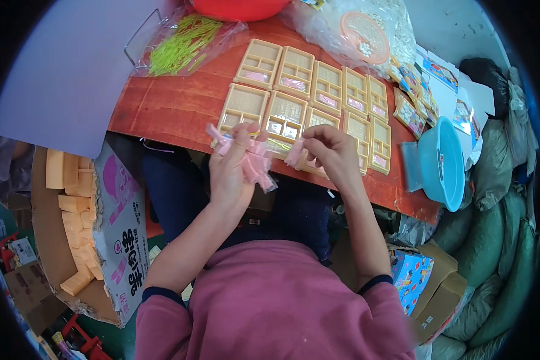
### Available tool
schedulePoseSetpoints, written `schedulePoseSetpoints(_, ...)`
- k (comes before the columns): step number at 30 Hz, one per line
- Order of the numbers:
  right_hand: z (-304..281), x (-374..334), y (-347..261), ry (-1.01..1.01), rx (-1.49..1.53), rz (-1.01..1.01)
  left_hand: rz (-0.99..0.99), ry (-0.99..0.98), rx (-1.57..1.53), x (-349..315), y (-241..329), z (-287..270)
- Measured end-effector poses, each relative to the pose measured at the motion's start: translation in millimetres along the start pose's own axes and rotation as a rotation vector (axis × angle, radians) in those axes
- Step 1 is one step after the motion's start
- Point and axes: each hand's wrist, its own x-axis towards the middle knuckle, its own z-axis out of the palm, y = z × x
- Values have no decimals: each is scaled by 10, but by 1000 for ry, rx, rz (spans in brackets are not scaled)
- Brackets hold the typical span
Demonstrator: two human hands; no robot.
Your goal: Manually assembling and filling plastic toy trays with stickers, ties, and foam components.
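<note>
A bunch of small pink packets (257, 163) is gripped in my left hand (231, 171), its ends sticking out on both sides of the fingers. My right hand (336, 157) pinches a single pink packet (294, 155) between thumb and fingertips, apart from the bunch. Both hands are over the near edge of the table, in front of two rows of cream compartment trays (262, 57). Several trays in the far row have a pink packet (294, 83) in their near compartment. My hands hide parts of the near-row trays (242, 99).
On the red table (168, 111) lie a bag of yellow-green strips (183, 45), a red basin (240, 7), and an orange sieve (365, 37) on clear bags. A blue basin (443, 165) stands at the right edge. A carton (123, 240) of cream trays (78, 222) stands lower left.
</note>
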Motion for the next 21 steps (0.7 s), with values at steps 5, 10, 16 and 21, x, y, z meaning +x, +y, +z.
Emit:
schedulePoseSetpoints(5,92,296,-107,-182,-717,-678,48,79,21,-68,246,-223)
schedulePoseSetpoints(10,233,430,-112,-359,-916,-706,39,75,3,-117,214,-342)
schedulePoseSetpoints(16,221,338,-107,-234,-522,-468,54,71,-51,-100,161,-294)
schedulePoseSetpoints(21,505,-167,-241,-454,32,116,107,60,-86,-31,126,-214)
